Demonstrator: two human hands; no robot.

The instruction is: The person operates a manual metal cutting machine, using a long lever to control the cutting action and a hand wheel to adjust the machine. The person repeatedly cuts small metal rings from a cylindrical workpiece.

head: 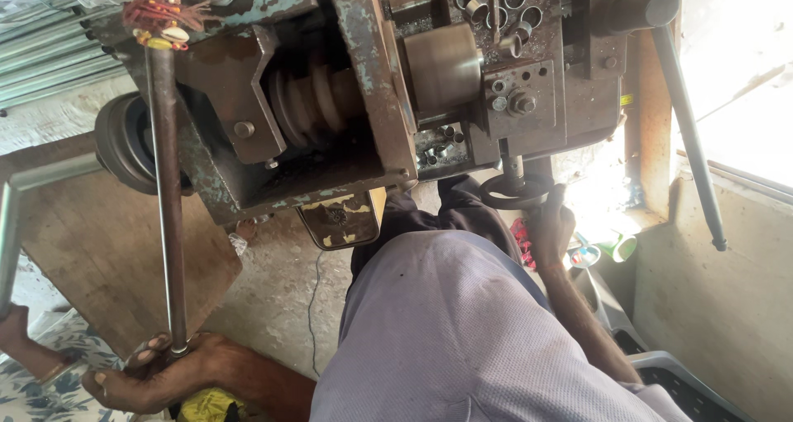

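Rusty steel made up one lathe (347, 83) with two levers. Left hand (153, 374) was closed around one long rod (168, 199); right hand (552, 228) gripped one small handwheel (514, 192) below the lathe's carriage.

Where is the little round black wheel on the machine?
In the head view, the handwheel sits right of centre, under the machine's grey block, with the right hand gripping it.
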